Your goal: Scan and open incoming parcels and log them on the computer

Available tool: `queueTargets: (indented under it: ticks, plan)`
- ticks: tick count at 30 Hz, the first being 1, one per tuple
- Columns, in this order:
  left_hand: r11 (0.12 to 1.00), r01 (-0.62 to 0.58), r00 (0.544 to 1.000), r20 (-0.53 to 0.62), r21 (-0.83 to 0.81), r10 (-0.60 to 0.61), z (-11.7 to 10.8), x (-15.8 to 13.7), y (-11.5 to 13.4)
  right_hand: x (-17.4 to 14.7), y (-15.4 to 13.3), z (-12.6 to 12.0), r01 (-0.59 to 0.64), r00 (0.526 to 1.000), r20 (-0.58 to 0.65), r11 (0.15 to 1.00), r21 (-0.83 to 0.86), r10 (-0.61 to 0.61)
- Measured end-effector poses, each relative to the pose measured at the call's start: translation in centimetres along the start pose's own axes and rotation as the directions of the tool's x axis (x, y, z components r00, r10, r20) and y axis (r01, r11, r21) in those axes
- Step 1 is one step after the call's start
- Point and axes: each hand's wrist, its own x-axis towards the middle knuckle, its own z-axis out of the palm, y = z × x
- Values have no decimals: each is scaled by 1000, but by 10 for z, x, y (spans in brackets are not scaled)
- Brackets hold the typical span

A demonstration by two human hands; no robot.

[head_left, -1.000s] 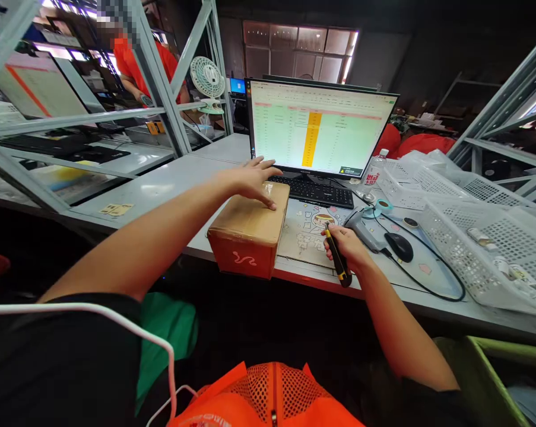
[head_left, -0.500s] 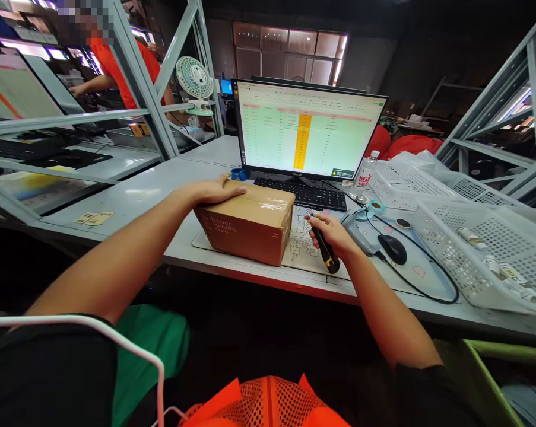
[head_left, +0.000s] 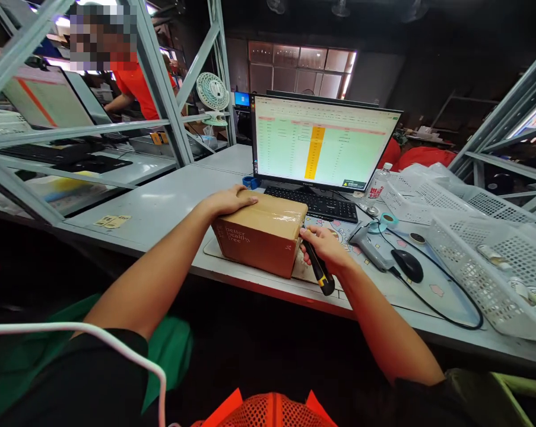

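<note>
A taped brown cardboard box (head_left: 256, 243) with pale printing on its front sits near the desk's front edge. My left hand (head_left: 227, 201) grips its top at the left end, thumb lying across the lid and the other fingers partly hidden behind the edge. In my right hand (head_left: 324, 246) is a black and yellow utility knife (head_left: 317, 267), its handle pointing down toward me. The knife's front end is at the box's right side, by the upper edge; whether the blade touches the cardboard I cannot tell.
Behind the box stand a keyboard (head_left: 314, 204) and a monitor (head_left: 325, 142). To the right lie a scanner (head_left: 370, 248), a mouse (head_left: 407, 265) with cables, and white plastic baskets (head_left: 485, 284). Metal shelf frames (head_left: 158, 83) flank the desk. A person in red (head_left: 138, 89) works at the left.
My right hand has brought the utility knife left, up to the box's right side. My left hand stays on the box. The view has shifted, so everything appears farther right and lower.
</note>
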Motion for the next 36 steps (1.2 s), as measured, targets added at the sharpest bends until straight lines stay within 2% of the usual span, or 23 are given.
queueTargets:
  ticks: [4, 6, 8, 9, 10, 12, 13, 15, 17, 19, 21, 23, 24, 26, 29, 32, 36]
  plan:
    - [1000, -19, 1000, 19, -11, 19, 0, -4, 6, -17, 13, 4, 18, 996, 92, 1000, 24, -20]
    - [1000, -1, 1000, -3, -9, 1, -1, -11, 10, -19, 19, -4, 64, 995, 80, 998, -17, -63]
    - [1000, 1, 990, -143, 0, -1, 0, -26, 11, -18, 21, -23, 122, 992, -22, 982, -144, -127]
    - [999, -42, 967, -252, 4, 42, 3, -37, 10, -17, 19, -35, 140, 982, -87, 959, -245, -165]
    - [992, -128, 924, -361, 13, 124, 9, -50, 9, -16, 15, -48, 145, 966, -148, 919, -365, -211]
    - [925, -374, 782, -516, 62, 350, 31, -74, 5, -12, -3, -70, 136, 922, -201, 762, -633, -332]
    - [872, -480, 701, -556, 95, 446, 46, -84, 4, -9, -16, -76, 137, 898, -181, 645, -752, -402]
    - [810, -565, 566, -641, 156, 518, 79, -94, 3, 0, -46, -70, 174, 859, -50, 383, -907, -509]
    - [816, -544, 459, -744, 198, 486, 109, -91, 3, 15, -76, -41, 248, 840, 130, 159, -956, -527]
    - [818, -527, 354, -816, 230, 457, 127, -83, 4, 36, -102, 6, 314, 845, 285, -12, -949, -454]
    - [800, -536, 263, -847, 269, 461, 133, -75, 3, 59, -119, 58, 361, 847, 394, -158, -919, -357]
    - [787, -545, 211, -861, 289, 462, 132, -72, 3, 80, -127, 102, 401, 831, 468, -259, -878, -301]
    - [786, -547, 207, -863, 288, 460, 131, -71, 3, 89, -129, 119, 417, 823, 494, -294, -860, -280]
    - [792, -549, 241, -857, 266, 455, 129, -73, 3, 102, -129, 141, 432, 818, 522, -343, -834, -241]
    - [795, -557, 292, -839, 242, 460, 129, -75, 3, 108, -126, 148, 428, 830, 527, -395, -813, -184]
    - [798, -555, 306, -835, 234, 458, 131, -75, 3, 98, -125, 132, 410, 854, 507, -447, -795, -118]
    - [787, -577, 319, -827, 218, 463, 132, -74, 1, 62, -127, 81, 355, 909, 417, -529, -771, 1]
